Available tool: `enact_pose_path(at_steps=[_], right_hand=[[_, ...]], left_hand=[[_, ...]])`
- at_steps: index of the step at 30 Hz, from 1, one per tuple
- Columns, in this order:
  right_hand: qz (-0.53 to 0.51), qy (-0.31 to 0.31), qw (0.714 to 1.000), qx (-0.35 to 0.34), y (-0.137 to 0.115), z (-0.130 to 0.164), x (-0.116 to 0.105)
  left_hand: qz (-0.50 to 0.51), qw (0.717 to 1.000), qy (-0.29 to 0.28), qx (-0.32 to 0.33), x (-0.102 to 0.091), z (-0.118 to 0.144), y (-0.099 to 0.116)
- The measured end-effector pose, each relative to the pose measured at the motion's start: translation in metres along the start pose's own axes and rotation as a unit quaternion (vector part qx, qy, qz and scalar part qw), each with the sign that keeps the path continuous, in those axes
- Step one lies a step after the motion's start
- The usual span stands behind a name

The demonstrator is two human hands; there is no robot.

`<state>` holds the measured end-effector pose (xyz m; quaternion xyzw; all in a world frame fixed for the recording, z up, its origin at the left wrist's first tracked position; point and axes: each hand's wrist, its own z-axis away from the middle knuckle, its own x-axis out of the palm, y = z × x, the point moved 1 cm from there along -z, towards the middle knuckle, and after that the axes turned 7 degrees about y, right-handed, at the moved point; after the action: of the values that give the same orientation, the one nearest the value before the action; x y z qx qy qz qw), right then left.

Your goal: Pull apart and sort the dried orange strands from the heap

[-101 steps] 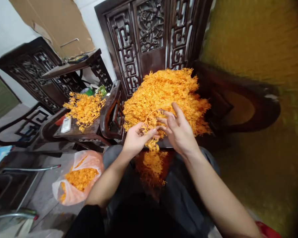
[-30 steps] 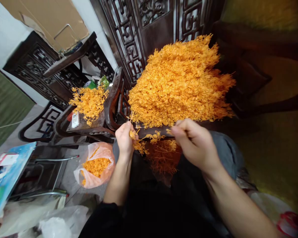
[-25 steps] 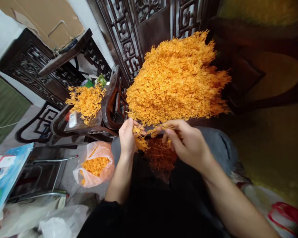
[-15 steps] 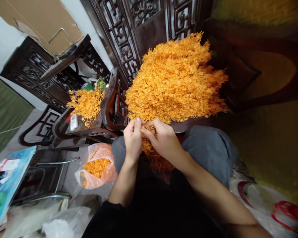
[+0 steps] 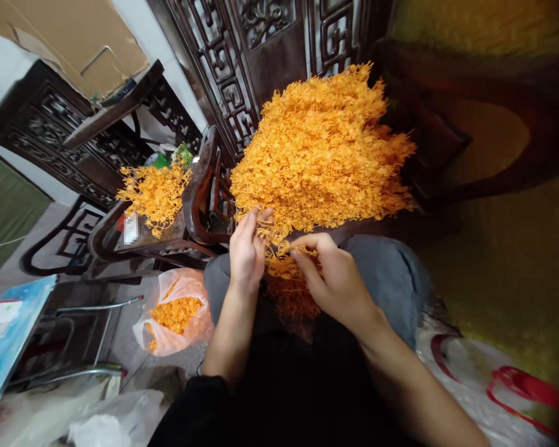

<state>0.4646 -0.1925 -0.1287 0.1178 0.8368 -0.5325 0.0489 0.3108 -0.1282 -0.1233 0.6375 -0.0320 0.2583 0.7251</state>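
**A:** Which step are you on?

**B:** I'd judge I'm mid-separation. My left hand (image 5: 246, 254) and right hand (image 5: 331, 280) are close together at the near edge of the big heap of bright orange, frilly plastic sprigs (image 5: 323, 152) piled on the seat of the dark carved wooden chair (image 5: 214, 186). Between them I hold 1 small tangled cluster of orange sprigs (image 5: 276, 239), which touches the heap's front edge, just above my knees.

**A:** How are the hands set?

**B:** The left has its fingers extended but curled round the cluster's left side. The right is pinched shut, thumb against forefinger, on strands at the cluster's right side. Neither is empty.

**A:** Where do the loose bits sit?

**B:** More orange sprigs lie in my lap (image 5: 291, 298) below the hands. A translucent orange plastic bag with orange pieces in it (image 5: 174, 313) stands on the floor to my left, well apart from the hands. A smaller bunch of orange sprigs (image 5: 153, 192) rests on the dark wooden side surface (image 5: 144, 239) beyond the chair arm.

**A:** What does the next move call for?

**B:** In my judgement, a steady left grip while the right pulls gently sideways, so the thin strands part instead of snapping or dragging more of the heap forward.
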Motion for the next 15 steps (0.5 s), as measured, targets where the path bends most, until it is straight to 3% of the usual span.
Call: enact_pose_path(at_steps=[4, 8, 10, 12, 13, 15], right_hand=[[0.101, -0.013, 0.988, -0.115, 0.007, -0.011, 0.018], [0.209, 0.053, 0.957, -0.194, 0.018, -0.019, 0.037], [0.17, 0.079, 0.943, -0.275, 0.015, -0.014, 0.039], [0.079, 0.06, 0.937, -0.335, 0.006, -0.004, 0.037], [0.034, 0.034, 0.943, -0.329, 0.0, 0.002, 0.035], [-0.033, -0.016, 0.968, -0.248, -0.008, 0.012, 0.028]], left_hand=[[0.01, 1.0, 0.005, 0.009, 0.008, 0.015, 0.002], [0.022, 0.999, -0.021, 0.019, 0.01, 0.022, -0.001], [0.03, 0.999, 0.003, 0.016, 0.008, 0.017, 0.0], [0.052, 0.998, 0.047, -0.006, 0.004, 0.006, 0.004], [0.066, 0.996, 0.061, -0.016, 0.002, 0.0, 0.008], [0.09, 0.994, 0.063, -0.019, 0.001, -0.009, 0.016]])
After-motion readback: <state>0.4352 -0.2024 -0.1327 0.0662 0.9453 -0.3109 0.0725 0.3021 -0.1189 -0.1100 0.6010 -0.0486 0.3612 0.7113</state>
